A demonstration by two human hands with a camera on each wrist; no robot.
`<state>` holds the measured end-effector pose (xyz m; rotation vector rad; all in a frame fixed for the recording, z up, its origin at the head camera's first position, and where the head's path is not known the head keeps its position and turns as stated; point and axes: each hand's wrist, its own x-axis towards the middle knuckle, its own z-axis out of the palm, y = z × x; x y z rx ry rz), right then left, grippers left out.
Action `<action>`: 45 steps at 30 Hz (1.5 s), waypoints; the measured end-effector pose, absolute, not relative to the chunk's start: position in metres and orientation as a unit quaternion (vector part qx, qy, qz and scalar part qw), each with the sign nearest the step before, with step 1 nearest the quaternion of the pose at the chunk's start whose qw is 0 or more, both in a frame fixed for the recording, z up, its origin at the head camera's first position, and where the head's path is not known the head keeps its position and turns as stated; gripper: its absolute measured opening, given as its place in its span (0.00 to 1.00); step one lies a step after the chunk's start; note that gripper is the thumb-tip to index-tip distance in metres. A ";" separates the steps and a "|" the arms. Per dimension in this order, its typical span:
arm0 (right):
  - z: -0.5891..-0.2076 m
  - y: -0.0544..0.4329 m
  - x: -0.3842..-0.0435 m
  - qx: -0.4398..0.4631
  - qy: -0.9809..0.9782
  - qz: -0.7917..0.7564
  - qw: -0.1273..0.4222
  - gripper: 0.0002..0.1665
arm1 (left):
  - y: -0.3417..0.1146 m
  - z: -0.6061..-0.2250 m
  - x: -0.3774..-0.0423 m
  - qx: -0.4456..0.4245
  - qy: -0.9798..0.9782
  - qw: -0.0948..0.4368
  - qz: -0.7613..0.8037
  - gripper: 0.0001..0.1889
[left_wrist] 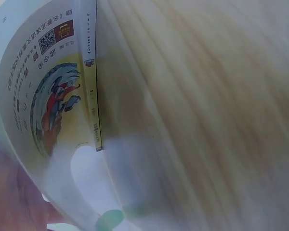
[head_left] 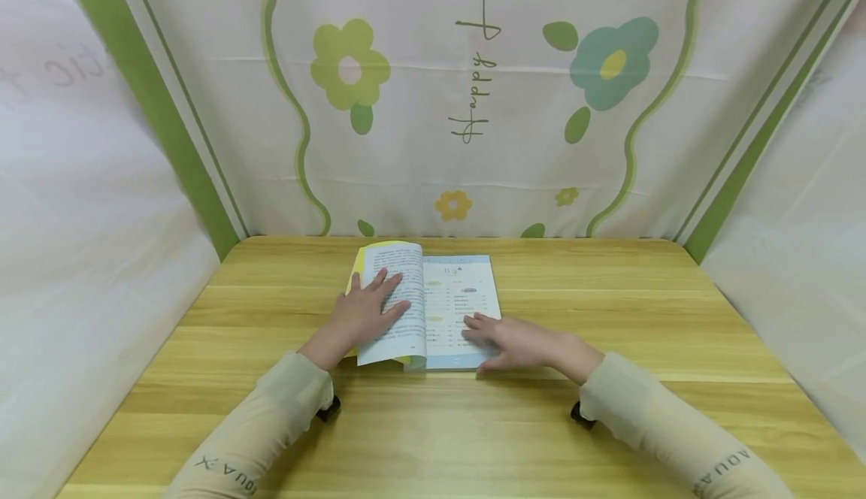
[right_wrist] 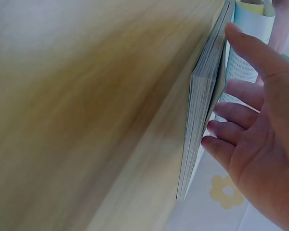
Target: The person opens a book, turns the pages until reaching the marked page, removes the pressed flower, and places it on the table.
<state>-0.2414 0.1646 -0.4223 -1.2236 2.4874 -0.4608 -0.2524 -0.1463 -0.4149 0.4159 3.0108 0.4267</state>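
Note:
An open paperback book (head_left: 460, 345) lies on the wooden table, its right side showing a printed list with a pale blue border. My left hand (head_left: 361, 315) rests with spread fingers on the left-hand pages, which bow up near the spine. Under those pages, the left wrist view shows a curved yellow and white cover (left_wrist: 36, 62) with an illustration and a QR code. My right hand (head_left: 517, 341) is at the right page's outer edge, fingers loosely bent over the print. In the right wrist view its thumb and fingers stand apart beside the thick page block (right_wrist: 197, 106).
The wood-grain table (head_left: 609, 296) extends around the book on all sides. A white curtain (head_left: 413, 153) with flowers and green wavy lines hangs behind its far edge, and pale fabric panels flank both sides. Dark wrist devices (head_left: 329, 409) sit below both sleeve cuffs.

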 end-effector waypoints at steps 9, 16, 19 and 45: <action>-0.420 0.170 -0.238 -0.432 0.871 -0.164 0.169 0.44 | -0.146 -0.412 -0.252 0.123 0.984 0.052 0.116 0.39; -0.418 0.170 -0.236 -0.429 0.872 -0.161 0.171 0.43 | -0.147 -0.412 -0.250 0.137 0.983 0.049 0.115 0.39; -0.418 0.171 -0.237 -0.429 0.871 -0.163 0.173 0.43 | -0.148 -0.411 -0.249 0.143 0.982 0.049 0.113 0.38; -0.412 0.173 -0.239 -0.414 0.874 -0.160 0.199 0.37 | -0.148 -0.415 -0.249 0.214 0.963 0.077 0.148 0.36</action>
